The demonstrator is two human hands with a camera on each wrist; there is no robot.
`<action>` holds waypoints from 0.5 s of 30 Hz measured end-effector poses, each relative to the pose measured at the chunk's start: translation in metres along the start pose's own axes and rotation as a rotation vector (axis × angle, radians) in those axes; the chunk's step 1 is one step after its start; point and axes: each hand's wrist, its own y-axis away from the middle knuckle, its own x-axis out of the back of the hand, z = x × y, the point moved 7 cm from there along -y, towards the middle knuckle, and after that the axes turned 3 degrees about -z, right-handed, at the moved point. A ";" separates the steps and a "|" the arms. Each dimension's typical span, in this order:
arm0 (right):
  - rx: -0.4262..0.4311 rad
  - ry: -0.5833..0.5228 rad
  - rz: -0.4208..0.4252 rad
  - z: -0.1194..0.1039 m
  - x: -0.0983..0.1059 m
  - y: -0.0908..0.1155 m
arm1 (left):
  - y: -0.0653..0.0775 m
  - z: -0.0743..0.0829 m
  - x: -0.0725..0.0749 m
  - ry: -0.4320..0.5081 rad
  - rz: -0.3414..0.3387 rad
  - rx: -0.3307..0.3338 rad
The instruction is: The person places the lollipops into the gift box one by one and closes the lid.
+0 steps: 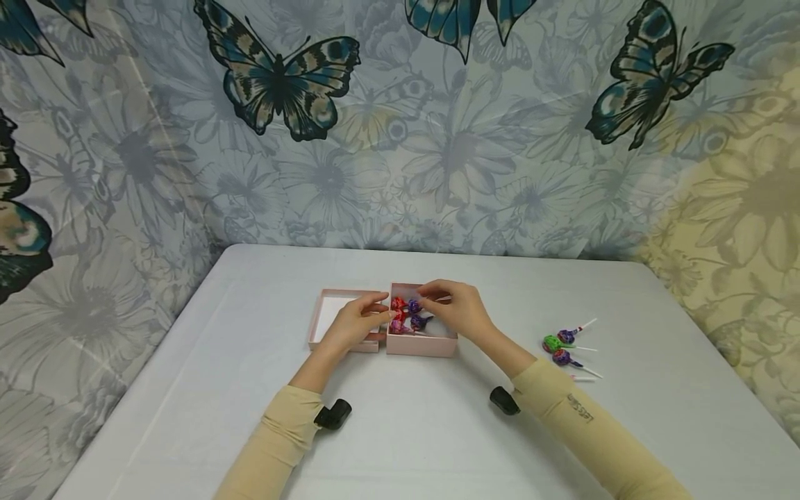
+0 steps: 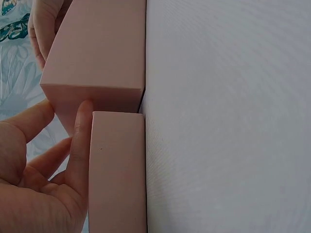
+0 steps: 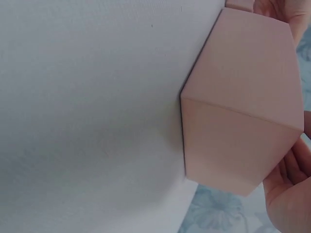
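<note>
1. White-topped, one table (image 1: 406, 430) stood before a flowered wall hanging (image 1: 456, 153); five butterflies showed on it, three of them cut off by the frame.
2. One deep pink box (image 1: 421, 347) sat near the table's middle; at least five wrapped lollipops (image 1: 419, 322) lay inside, red, pink and purple.
3. One left hand (image 1: 357, 323) touched the box's left wall, its fingers apart and clamped on nothing; one right hand (image 1: 459, 305) bent its fingers over the box's right part; whether they pinched a lollipop, I could not tell.
4. One shallow pink tray (image 1: 334, 309), white inside, lay just left of the box.
5. Four more lollipops (image 1: 561, 357) lay well to the right: two purple, one green, and one partly hidden by a sleeve.
6. Two beige sleeves (image 1: 275, 434) and two black wrist cameras (image 1: 333, 414) came nearest the viewer.
</note>
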 end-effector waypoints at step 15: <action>-0.255 -0.480 0.022 0.028 0.010 0.016 | 0.001 0.000 -0.001 -0.019 0.013 0.002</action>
